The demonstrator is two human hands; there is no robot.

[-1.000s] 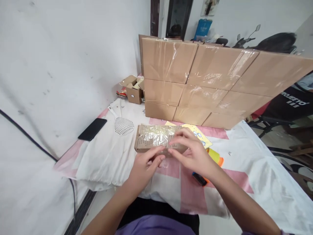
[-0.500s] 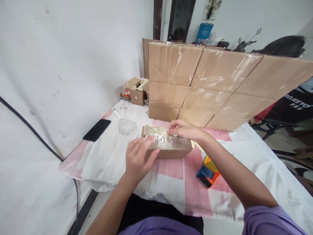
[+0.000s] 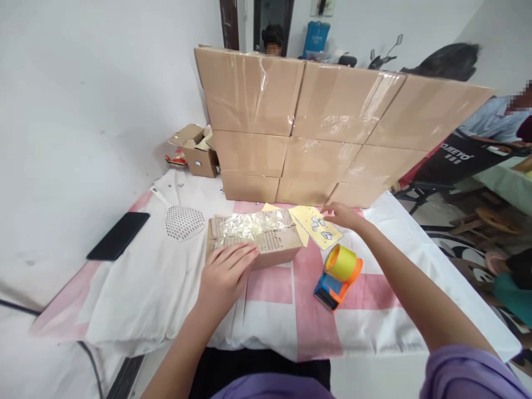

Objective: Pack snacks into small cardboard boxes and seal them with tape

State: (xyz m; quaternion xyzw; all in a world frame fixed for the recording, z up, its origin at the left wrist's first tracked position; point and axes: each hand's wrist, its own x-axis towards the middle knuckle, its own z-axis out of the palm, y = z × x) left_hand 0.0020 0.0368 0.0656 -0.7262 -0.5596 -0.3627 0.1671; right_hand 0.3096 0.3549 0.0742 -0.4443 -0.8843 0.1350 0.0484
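The left hand (image 3: 224, 275) lies open, flat on the taped box (image 3: 253, 239) mid-bench (image 3: 270, 316). The right hand (image 3: 343, 215), open, touches the yellow sheet (image 3: 316, 227). The box looks light and stiff, its tape slick; best held by its 2 ends.

The left hand (image 3: 226, 274) lies flat, fingers spread, on the near edge of a small box (image 3: 253, 239) whose top is covered in crinkled clear tape. The right hand (image 3: 343, 215) reaches past it, fingertips touching a yellow sheet (image 3: 316, 227) just beside the box. A tape dispenser (image 3: 338, 270) with a yellow roll lies near the sheet on the pink-and-white cloth (image 3: 274, 310). Stacked cartons (image 3: 316, 127) stand behind; a phone (image 3: 118, 235) lies far left.
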